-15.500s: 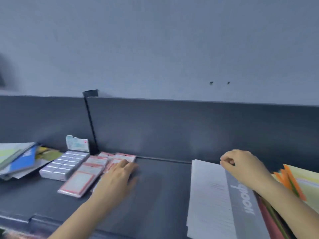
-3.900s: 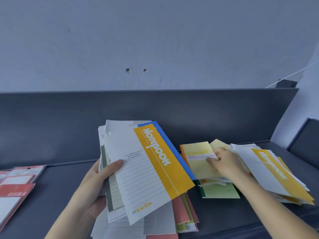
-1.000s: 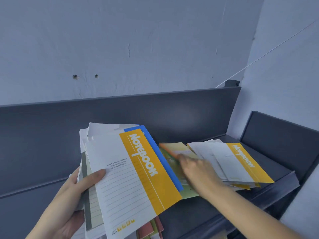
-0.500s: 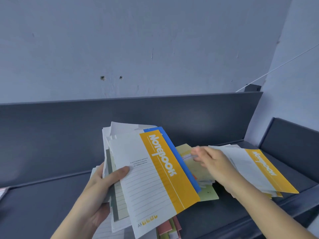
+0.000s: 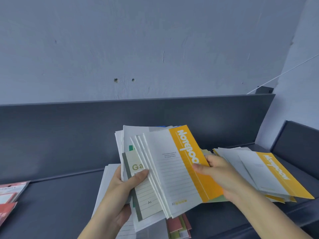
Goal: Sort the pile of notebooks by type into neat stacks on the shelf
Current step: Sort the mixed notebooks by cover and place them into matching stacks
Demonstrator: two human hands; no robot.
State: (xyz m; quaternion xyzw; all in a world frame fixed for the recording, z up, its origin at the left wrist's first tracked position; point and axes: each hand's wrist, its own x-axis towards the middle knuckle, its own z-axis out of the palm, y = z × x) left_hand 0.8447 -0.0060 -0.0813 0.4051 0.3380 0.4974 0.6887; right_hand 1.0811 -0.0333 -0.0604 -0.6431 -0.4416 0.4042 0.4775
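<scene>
A person's right hand point(image 5: 219, 173) pinches the yellow-banded A5 notebooks point(image 5: 174, 169) at their coloured edge, thumb point(image 5: 200, 168) flat on the top cover and fingers tucked out of sight beneath. The left hand point(image 5: 120, 192) clamps the mixed bundle point(image 5: 134, 135) they belong to, its thumb pressed on a grey-green A6 notebook point(image 5: 143, 195) just under their fanned white edges. The bundle is held tilted above the dark grey shelf point(image 5: 51, 204), over a loose pile point(image 5: 177, 225) of pink and green covers that shows below the wrists. To the right, on the shelf, lies the yellow-banded stack point(image 5: 269, 173), its covers matching but splayed rather than squared. Red-and-white packets point(image 5: 8, 195) sit at the far left edge, well apart from the work.

The step in hand appears to be drawing the yellow copies free of the bundle so they can join their kind on the right. Done well, that likely means taking all the fanned copies in one pinch while the left thumb holds the A6 notebook back, so it does not slide out with them. Drawing them sideways along the covers should serve better than lifting. They should land band over band on the stack, then be squared toward the back panel point(image 5: 69, 135). The thin covers look slippery, and a slackened left grip could spill the bundle onto the pile below.
</scene>
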